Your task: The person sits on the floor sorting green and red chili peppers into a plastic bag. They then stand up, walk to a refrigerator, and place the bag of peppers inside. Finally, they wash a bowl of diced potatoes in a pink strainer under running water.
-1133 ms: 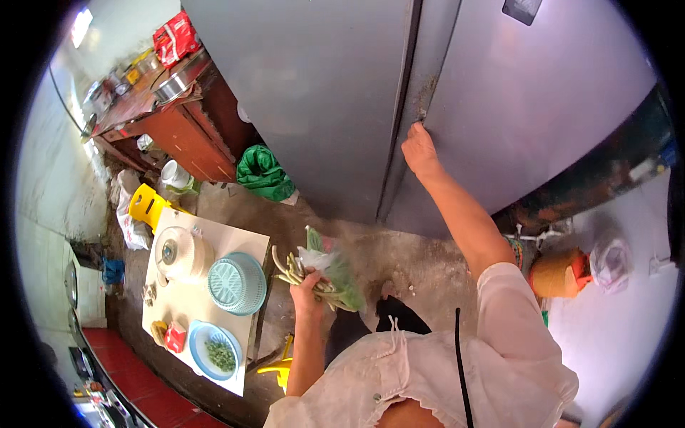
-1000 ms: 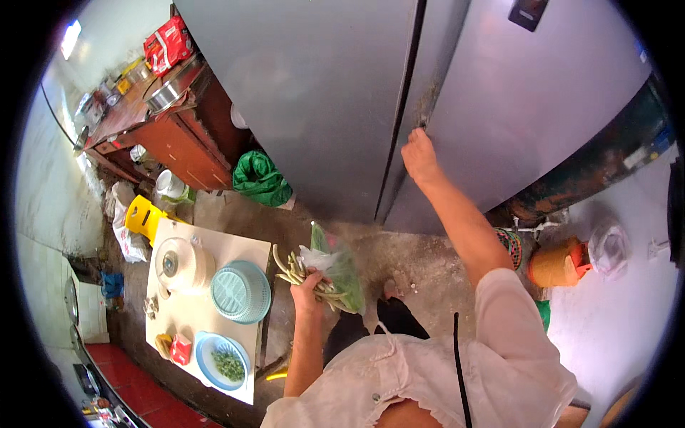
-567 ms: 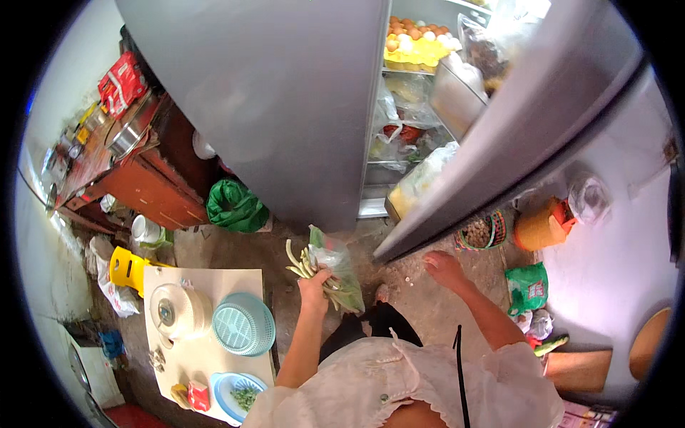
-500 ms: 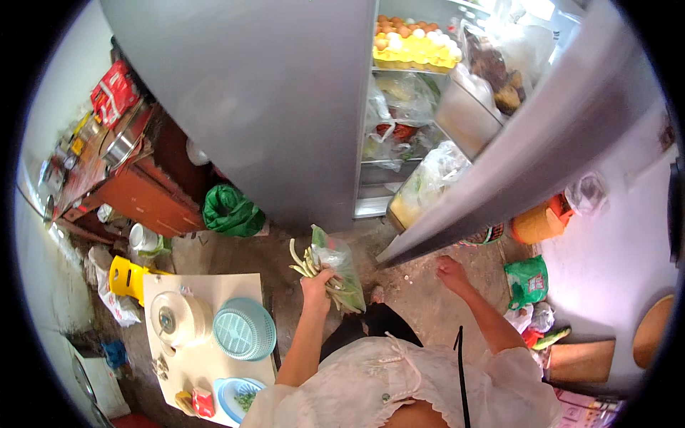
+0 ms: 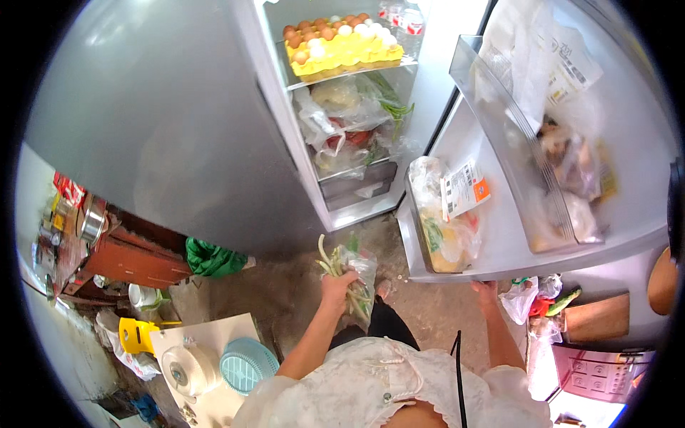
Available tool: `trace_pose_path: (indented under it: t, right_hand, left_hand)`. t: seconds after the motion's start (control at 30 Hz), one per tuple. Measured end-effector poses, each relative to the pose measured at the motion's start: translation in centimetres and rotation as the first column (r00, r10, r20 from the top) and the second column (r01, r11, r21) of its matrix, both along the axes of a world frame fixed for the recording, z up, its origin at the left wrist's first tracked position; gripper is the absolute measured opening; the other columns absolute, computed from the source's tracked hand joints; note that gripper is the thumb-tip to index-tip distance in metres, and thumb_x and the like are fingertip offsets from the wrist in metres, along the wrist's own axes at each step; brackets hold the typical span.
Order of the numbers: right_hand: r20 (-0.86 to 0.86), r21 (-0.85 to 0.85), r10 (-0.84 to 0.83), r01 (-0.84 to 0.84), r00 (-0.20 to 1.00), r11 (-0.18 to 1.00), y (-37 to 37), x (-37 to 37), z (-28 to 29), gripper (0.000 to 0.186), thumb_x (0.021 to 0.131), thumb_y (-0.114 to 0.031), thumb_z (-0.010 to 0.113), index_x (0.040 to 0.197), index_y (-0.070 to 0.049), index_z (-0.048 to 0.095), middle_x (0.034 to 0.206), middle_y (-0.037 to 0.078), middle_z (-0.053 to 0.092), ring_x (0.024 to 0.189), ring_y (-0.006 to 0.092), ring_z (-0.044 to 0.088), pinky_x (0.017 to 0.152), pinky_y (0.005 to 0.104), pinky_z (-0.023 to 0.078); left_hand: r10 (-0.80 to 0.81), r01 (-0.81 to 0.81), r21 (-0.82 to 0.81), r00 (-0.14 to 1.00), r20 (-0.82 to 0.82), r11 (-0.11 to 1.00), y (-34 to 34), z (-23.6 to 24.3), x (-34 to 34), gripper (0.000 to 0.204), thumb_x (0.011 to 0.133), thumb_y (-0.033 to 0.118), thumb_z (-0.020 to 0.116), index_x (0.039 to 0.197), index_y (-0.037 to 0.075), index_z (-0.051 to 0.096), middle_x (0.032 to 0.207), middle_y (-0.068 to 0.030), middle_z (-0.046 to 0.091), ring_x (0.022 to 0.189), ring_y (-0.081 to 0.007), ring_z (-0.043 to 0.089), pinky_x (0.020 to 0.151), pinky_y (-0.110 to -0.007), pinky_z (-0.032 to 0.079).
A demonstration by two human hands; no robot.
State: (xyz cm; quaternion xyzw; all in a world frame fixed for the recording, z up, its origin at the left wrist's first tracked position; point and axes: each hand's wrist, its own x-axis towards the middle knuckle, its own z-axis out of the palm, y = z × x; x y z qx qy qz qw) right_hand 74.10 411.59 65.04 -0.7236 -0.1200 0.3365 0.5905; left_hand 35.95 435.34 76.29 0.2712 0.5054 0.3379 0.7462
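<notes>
A bundle of long pale-green stalks [image 5: 329,261], perhaps beans, is in my left hand [image 5: 338,286], which is closed around it and the clear plastic bag [image 5: 362,274] about it. The stalks stick out of the bag toward the fridge. My right hand [image 5: 486,287] is at the lower edge of the open fridge door [image 5: 499,274], its fingers mostly hidden there. Inside the fridge, a yellow tray of brown and white eggs [image 5: 342,53] sits on the upper shelf. Bagged vegetables [image 5: 346,121] fill the shelf below.
To the left, a low table [image 5: 222,332] bears a blue-green basket [image 5: 246,365] and a pale lidded pot [image 5: 187,369]. A green bag [image 5: 210,257] lies beside a brown cabinet [image 5: 135,260]. Bags fill the door's bins [image 5: 542,178]. A brown board [image 5: 598,317] stands at right.
The fridge door has swung wider to the right, showing its bins and more of the shelves. My right hand has moved right, to the door's edge. My left hand still holds the bagged stalks.
</notes>
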Motion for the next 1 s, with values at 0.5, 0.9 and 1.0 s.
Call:
trace_pose_path:
  t: [0.5, 0.9, 1.0]
  right_hand:
    - [-0.485, -0.212, 0.724, -0.869, 0.49, 0.446, 12.3, -2.9, 0.7, 0.052, 0.093, -0.025, 0.055, 0.139, -0.009, 0.037, 0.109, 0.013, 0.061, 0.097, 0.0241, 0.064, 0.076, 0.032, 0.054]
    - [-0.543, 0.238, 0.58, -0.551, 0.608, 0.8, 31.8, -4.0, 7.0, 0.063, 0.095, -0.027, 0.052, 0.146, -0.016, 0.016, 0.13, 0.019, 0.046, 0.1, 0.0272, 0.062, 0.08, 0.0364, 0.054]
    - [-0.455, 0.204, 0.534, -0.5, 0.713, 0.842, 33.8, -3.5, 8.4, 0.056, 0.095, -0.024, 0.051, 0.141, -0.008, 0.024, 0.121, 0.017, 0.052, 0.099, 0.0254, 0.062, 0.082, 0.0337, 0.053]
  left_hand:
    - [-0.002, 0.05, -0.205, 0.974, 0.228, 0.977, 12.4, -1.0, 14.9, 0.013, 0.076, 0.003, 0.061, 0.088, 0.0, 0.056, 0.075, -0.0116, 0.06, 0.064, -0.0229, 0.061, 0.056, -0.033, 0.051]
    - [0.116, 0.089, -0.295, 0.785, 0.609, 0.951, 26.7, 2.4, 21.1, 0.008, 0.079, 0.011, 0.06, 0.086, 0.009, 0.056, 0.076, -0.0052, 0.059, 0.071, -0.0192, 0.061, 0.064, -0.036, 0.052]
    - [0.161, 0.024, -0.269, 0.75, 0.642, 0.963, 33.3, 2.4, 24.5, 0.005, 0.079, 0.014, 0.059, 0.082, 0.01, 0.056, 0.075, -0.0055, 0.059, 0.07, -0.019, 0.06, 0.061, -0.035, 0.049]
